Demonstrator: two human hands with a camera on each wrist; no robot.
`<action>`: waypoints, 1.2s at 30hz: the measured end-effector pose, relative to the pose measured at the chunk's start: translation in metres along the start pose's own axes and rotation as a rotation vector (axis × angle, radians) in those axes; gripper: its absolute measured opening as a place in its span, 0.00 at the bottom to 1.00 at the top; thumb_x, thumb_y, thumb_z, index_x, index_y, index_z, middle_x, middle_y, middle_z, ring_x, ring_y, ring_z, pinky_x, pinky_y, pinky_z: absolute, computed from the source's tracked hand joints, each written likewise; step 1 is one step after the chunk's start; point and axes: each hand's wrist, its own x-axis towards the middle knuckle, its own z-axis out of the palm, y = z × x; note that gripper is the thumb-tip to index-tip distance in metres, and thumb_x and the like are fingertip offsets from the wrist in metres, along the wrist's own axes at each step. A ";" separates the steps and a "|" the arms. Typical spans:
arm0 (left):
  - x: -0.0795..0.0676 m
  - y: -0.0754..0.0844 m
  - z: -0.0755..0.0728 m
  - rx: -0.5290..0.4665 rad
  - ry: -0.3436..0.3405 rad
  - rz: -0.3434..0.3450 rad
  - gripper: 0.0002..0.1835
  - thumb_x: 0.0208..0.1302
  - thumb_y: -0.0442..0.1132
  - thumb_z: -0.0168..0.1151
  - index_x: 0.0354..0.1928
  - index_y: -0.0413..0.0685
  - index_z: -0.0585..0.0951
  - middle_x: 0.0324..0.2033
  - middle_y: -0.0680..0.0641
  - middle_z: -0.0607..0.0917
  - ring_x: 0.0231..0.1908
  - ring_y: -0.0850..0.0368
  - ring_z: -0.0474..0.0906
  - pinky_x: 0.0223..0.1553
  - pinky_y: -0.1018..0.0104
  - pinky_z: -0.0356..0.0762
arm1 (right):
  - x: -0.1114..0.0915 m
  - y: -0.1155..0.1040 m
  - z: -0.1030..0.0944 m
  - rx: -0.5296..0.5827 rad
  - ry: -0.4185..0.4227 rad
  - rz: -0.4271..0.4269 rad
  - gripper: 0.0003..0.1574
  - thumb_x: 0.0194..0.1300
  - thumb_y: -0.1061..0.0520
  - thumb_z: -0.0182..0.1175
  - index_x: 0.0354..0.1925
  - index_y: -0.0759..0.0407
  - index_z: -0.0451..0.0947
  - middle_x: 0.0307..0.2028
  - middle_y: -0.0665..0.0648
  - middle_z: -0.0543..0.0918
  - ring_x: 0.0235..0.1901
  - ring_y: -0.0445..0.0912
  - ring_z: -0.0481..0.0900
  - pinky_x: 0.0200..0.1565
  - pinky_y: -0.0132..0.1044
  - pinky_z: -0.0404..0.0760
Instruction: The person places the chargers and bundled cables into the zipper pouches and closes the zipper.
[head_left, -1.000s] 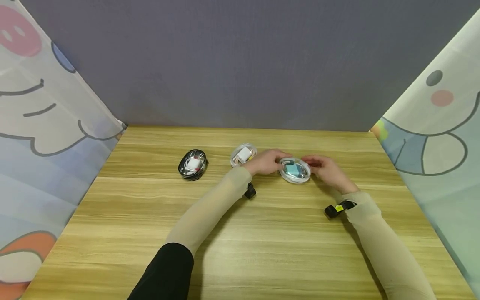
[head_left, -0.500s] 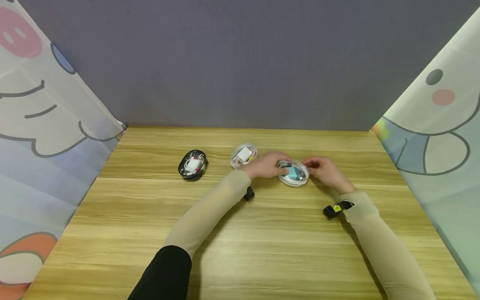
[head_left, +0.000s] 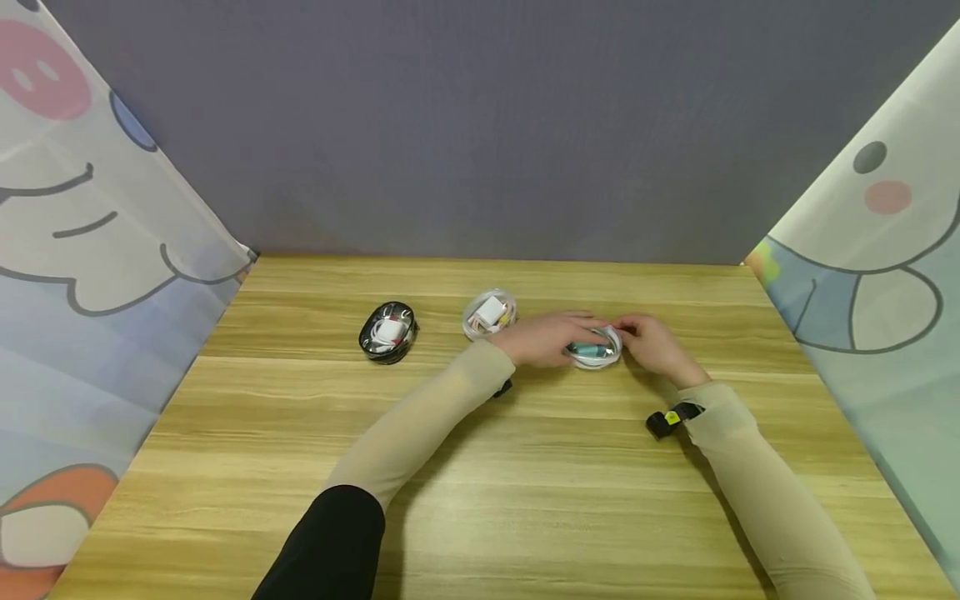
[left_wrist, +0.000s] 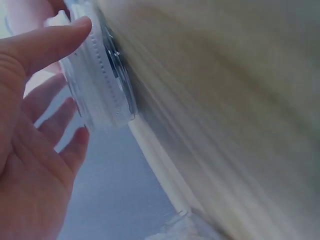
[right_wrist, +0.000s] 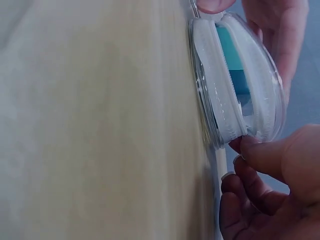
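Note:
A round clear pouch with a white zipper (head_left: 597,358) lies on the table between my hands. In the right wrist view the zip gapes, showing a teal item (right_wrist: 230,52) inside. My left hand (head_left: 547,337) reaches over the pouch, thumb on one side and fingers across the other. The left wrist view has that thumb on the white zipper band (left_wrist: 97,65). At the pouch's right end, my right hand (head_left: 651,344) pinches the zipper between thumb and forefinger. Its other fingers (right_wrist: 250,200) are curled below; the pull tab is hidden.
Left of the left hand sits a second clear pouch (head_left: 480,325) containing a white charger (head_left: 491,312). Farther left is a black-edged clear pouch (head_left: 367,342) with a white charger and cable (head_left: 386,332). A grey panel (head_left: 495,133) stands behind the wooden table (head_left: 525,483).
My left hand has shifted right, its fingers now covering more of the pouch. The pouch slid slightly left, then back right. My right hand has stayed almost in place at its right end.

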 end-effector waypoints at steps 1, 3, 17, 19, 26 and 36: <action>0.001 0.001 0.000 0.006 -0.003 0.011 0.35 0.66 0.35 0.66 0.73 0.61 0.68 0.76 0.56 0.57 0.76 0.55 0.46 0.72 0.70 0.41 | 0.000 0.000 0.000 -0.013 -0.001 0.003 0.15 0.74 0.66 0.51 0.50 0.75 0.79 0.50 0.73 0.79 0.53 0.66 0.76 0.55 0.60 0.72; 0.002 0.002 -0.001 0.030 -0.012 0.034 0.35 0.65 0.35 0.67 0.73 0.60 0.68 0.75 0.56 0.59 0.76 0.56 0.47 0.71 0.71 0.43 | 0.000 0.000 -0.001 -0.030 -0.009 0.009 0.15 0.75 0.65 0.51 0.50 0.74 0.80 0.50 0.73 0.79 0.53 0.66 0.76 0.54 0.60 0.72; -0.002 0.005 -0.005 0.138 -0.066 0.086 0.31 0.64 0.37 0.69 0.68 0.64 0.74 0.70 0.58 0.68 0.71 0.60 0.60 0.67 0.65 0.62 | -0.005 -0.005 -0.001 -0.039 -0.058 -0.010 0.12 0.73 0.66 0.52 0.43 0.65 0.82 0.23 0.52 0.81 0.24 0.44 0.75 0.29 0.36 0.72; -0.008 0.006 -0.004 0.155 -0.061 0.102 0.31 0.64 0.38 0.70 0.68 0.64 0.75 0.70 0.58 0.69 0.70 0.60 0.61 0.66 0.64 0.65 | -0.008 -0.007 0.002 -0.033 -0.066 -0.021 0.12 0.73 0.66 0.52 0.43 0.65 0.83 0.22 0.52 0.81 0.23 0.44 0.75 0.28 0.36 0.72; -0.032 0.010 0.001 0.177 -0.027 0.165 0.30 0.63 0.40 0.71 0.67 0.63 0.76 0.68 0.58 0.72 0.69 0.59 0.65 0.63 0.61 0.69 | -0.017 -0.022 0.012 -0.029 -0.102 -0.073 0.11 0.73 0.65 0.53 0.42 0.61 0.84 0.23 0.49 0.80 0.23 0.42 0.75 0.30 0.37 0.72; -0.074 0.016 0.005 0.233 -0.006 0.225 0.27 0.63 0.41 0.70 0.65 0.57 0.79 0.67 0.54 0.73 0.69 0.57 0.65 0.65 0.63 0.66 | -0.023 -0.051 0.032 -0.008 -0.140 -0.163 0.10 0.72 0.66 0.56 0.42 0.61 0.85 0.27 0.47 0.83 0.26 0.39 0.77 0.31 0.33 0.76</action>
